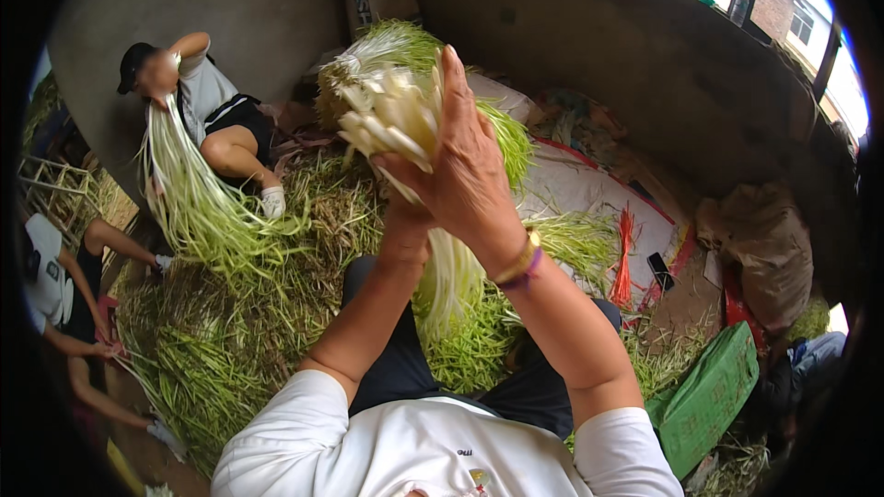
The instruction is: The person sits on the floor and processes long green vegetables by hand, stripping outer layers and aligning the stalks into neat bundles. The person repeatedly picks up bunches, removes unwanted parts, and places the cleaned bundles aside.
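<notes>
A bunch of long leafy greens with pale stems (394, 114) is upright before me, its white stem ends towards the camera and its green leaves hanging down between my knees. My left hand (407, 214) is around the bunch below the stem ends, mostly hidden behind the other hand. My right hand (466, 145) lies flat along the side of the stem ends, fingers extended and thumb across the front; a yellow and purple band is on its wrist. Just beyond is a larger bundle of the same greens (394, 45), its white ends facing left.
Loose green leaves (207, 373) cover the floor. At right are red ties (624, 255), a phone (661, 271), a green wrapped block (708, 393) and a brown sack (766, 248). A seated person (214, 96) holds long greens at upper left; another person (55, 276) is at far left.
</notes>
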Demonstrator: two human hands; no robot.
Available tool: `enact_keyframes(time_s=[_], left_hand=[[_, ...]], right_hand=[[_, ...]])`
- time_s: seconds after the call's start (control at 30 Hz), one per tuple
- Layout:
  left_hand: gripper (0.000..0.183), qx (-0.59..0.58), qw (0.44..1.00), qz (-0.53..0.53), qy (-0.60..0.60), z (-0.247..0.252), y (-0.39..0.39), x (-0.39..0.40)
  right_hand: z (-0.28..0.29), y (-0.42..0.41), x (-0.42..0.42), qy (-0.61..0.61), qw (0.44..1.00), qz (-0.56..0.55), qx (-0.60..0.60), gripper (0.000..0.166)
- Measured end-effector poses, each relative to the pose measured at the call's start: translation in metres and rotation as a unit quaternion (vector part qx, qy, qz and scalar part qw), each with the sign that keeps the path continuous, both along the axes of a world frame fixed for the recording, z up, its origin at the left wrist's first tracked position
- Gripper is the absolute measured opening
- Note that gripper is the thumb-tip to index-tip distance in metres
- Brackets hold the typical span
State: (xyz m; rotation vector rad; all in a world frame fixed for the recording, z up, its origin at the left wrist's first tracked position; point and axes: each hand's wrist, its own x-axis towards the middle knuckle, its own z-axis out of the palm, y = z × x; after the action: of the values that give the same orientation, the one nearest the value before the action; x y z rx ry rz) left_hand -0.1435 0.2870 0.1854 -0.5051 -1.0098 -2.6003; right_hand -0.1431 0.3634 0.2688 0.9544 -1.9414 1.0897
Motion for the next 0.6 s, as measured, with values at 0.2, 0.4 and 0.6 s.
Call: enact_keyframes(time_s=[0.2, 0.4, 0.6], left_hand=[[0.100, -0.092, 0.982, -0.110, -0.122, -0.009, 0.002, 0.012], [0.075, -0.151, 0.974, -0.149, -0.074, -0.010, 0.013, -0.003], [0.072, -0.277, 0.942, -0.188, -0.036, -0.001, 0.017, -0.022]], right_hand=[[-0.017, 0.010, -0.022, -0.234, 0.931, 0.250, -0.123, 0.111], [-0.019, 0.038, -0.046, -0.315, 0.878, 0.320, -0.166, 0.081], [-0.005, 0.058, -0.040, -0.310, 0.885, 0.290, -0.191, 0.033]])
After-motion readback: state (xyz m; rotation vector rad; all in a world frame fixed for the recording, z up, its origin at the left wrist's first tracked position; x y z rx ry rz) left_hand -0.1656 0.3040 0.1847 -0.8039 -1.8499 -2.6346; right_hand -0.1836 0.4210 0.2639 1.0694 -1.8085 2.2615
